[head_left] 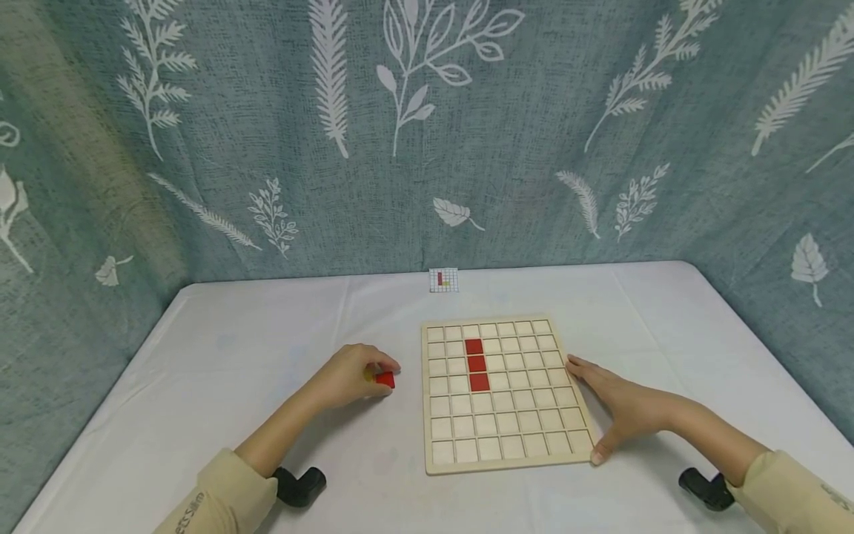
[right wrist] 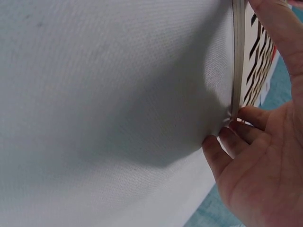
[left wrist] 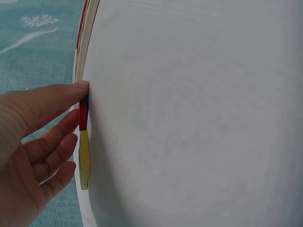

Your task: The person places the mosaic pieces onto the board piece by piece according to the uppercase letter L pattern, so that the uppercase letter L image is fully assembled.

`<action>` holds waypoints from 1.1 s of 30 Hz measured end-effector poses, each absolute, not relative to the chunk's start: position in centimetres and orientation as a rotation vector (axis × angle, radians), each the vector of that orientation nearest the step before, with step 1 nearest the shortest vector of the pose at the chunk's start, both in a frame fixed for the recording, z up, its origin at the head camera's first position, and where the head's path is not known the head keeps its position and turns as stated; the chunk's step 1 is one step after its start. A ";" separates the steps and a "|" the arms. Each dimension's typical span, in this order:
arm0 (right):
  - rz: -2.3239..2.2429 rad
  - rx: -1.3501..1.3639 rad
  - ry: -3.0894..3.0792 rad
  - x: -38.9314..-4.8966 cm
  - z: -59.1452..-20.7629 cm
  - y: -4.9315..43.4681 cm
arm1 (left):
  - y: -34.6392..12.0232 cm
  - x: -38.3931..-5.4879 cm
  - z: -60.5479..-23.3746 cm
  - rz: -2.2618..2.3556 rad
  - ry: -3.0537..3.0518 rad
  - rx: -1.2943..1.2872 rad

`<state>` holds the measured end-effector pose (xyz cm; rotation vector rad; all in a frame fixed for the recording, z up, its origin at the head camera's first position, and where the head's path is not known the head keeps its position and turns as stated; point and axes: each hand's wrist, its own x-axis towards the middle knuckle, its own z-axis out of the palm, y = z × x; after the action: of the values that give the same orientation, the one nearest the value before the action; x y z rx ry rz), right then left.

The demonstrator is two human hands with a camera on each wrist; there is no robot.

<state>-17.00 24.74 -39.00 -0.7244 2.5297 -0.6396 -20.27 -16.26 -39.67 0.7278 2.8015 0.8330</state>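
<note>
A pale wooden grid board (head_left: 527, 463) lies on the table with several red square tiles (head_left: 477, 363) in a column in its third column of cells. Left of it, my left hand (head_left: 347, 378) pinches a red tile (head_left: 385, 380) between thumb and forefinger, low over the cloth. Against that tile, partly hidden by the fingers, sits a yellow piece (left wrist: 84, 161). In the left wrist view the remaining fingers spread loosely beside it. My right hand (head_left: 630, 408) rests at the board's right edge, fingertips on its upper part and thumb by the lower right corner.
A small printed card with a coloured grid pattern (head_left: 443, 280) lies at the table's far edge. White cloth (head_left: 287, 326) covers the table, and a blue-green leaf-patterned curtain (head_left: 280, 111) hangs behind it. Black wrist-worn devices (head_left: 302, 487) show under both sleeves.
</note>
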 end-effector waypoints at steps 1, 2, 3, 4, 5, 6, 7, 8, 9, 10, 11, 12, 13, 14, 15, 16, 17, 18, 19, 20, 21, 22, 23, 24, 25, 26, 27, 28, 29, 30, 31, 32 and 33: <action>-0.640 -0.725 2.529 -17.0 -39.0 24.8 | -16.2 -20.3 -39.7 0.830 2.802 0.725; -0.641 -0.725 2.529 -17.0 -39.1 24.8 | -16.2 -20.3 -39.7 0.827 2.805 0.719; -0.641 -0.718 2.530 -17.0 -39.0 24.8 | -16.2 -20.3 -39.7 0.821 2.810 0.707; -0.641 -0.725 2.533 -17.0 -39.0 24.8 | -16.2 -20.3 -39.7 0.817 2.815 0.687; -0.642 -0.732 2.534 -17.0 -39.0 24.8 | -16.1 -20.3 -39.7 0.811 2.822 0.661; -0.643 -0.738 2.535 -17.0 -39.0 24.8 | -16.1 -20.2 -39.7 0.798 2.831 0.632; -0.634 -0.747 2.542 -17.1 -39.1 24.8 | -16.1 -20.2 -39.7 0.787 2.840 0.602; -0.634 -0.753 2.544 -17.1 -39.1 24.8 | -16.1 -20.2 -39.7 0.772 2.849 0.571; -0.635 -0.758 2.545 -17.1 -39.0 24.8 | -16.0 -20.2 -39.7 0.759 2.856 0.542; -0.632 -0.765 2.549 -17.1 -39.1 24.8 | -16.0 -20.2 -39.7 0.748 2.862 0.516; -0.631 -0.760 2.548 -17.1 -39.1 24.8 | -16.0 -20.1 -39.6 0.737 2.866 0.499; -0.630 -0.758 2.548 -17.1 -39.1 24.8 | -16.0 -20.1 -39.6 0.728 2.870 0.487; -0.629 -0.757 2.548 -17.1 -39.1 24.8 | -16.0 -20.1 -39.7 0.722 2.872 0.480; -0.639 -0.753 2.541 -17.0 -39.1 24.8 | -16.0 -20.0 -39.7 0.718 2.874 0.472; -0.638 -0.755 2.540 -17.0 -39.1 24.8 | -16.0 -20.0 -39.7 0.716 2.876 0.467; -0.637 -0.756 2.540 -17.0 -39.1 24.8 | -16.0 -20.0 -39.7 0.713 2.879 0.465; -0.638 -0.753 2.538 -17.0 -39.1 24.8 | -16.0 -20.0 -39.7 0.710 2.882 0.471; -0.639 -0.755 2.537 -17.0 -39.1 24.8 | -16.0 -20.0 -39.7 0.707 2.886 0.474; -0.639 -0.756 2.537 -17.0 -39.1 24.8 | -15.9 -20.0 -39.7 0.707 2.888 0.475; -0.639 -0.757 2.536 -17.0 -39.1 24.8 | -15.9 -20.0 -39.7 0.709 2.890 0.474; -0.641 -0.757 2.536 -17.0 -39.1 24.8 | -15.9 -19.9 -39.7 0.709 2.892 0.478; -0.643 -0.755 2.535 -17.0 -39.1 24.8 | -15.9 -19.9 -39.7 0.712 2.892 0.480; -0.646 -0.753 2.535 -17.0 -39.1 24.8 | -15.9 -19.9 -39.7 0.714 2.894 0.484; -0.648 -0.753 2.534 -17.0 -39.1 24.8 | -15.8 -19.9 -39.7 0.720 2.894 0.475; -0.647 -0.753 2.536 -17.1 -39.1 24.8 | -15.8 -19.9 -39.7 0.725 2.895 0.476; -0.650 -0.751 2.535 -17.1 -39.2 24.8 | -15.9 -19.8 -39.7 0.733 2.894 0.479; -0.652 -0.750 2.536 -17.1 -39.2 24.8 | -15.9 -19.8 -39.7 0.744 2.889 0.483; -0.653 -0.748 2.536 -17.1 -39.2 24.8 | -15.9 -19.8 -39.7 0.756 2.884 0.486; -0.652 -0.747 2.537 -17.1 -39.2 24.8 | -15.9 -19.8 -39.8 0.766 2.879 0.490; -0.653 -0.747 2.537 -17.1 -39.3 24.8 | -15.9 -19.8 -39.8 0.777 2.872 0.495; -0.656 -0.745 2.536 -17.0 -39.2 24.7 | -15.9 -19.8 -39.8 0.785 2.865 0.505; -0.661 -0.743 2.535 -17.0 -39.2 24.7 | -15.9 -19.8 -39.8 0.795 2.856 0.514; -0.664 -0.743 2.533 -17.0 -39.2 24.7 | -15.9 -19.8 -39.9 0.802 2.851 0.522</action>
<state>-16.99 24.73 -39.21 -0.7426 2.5333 -0.6636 -19.83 -15.94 -39.88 0.5221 2.8508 0.8019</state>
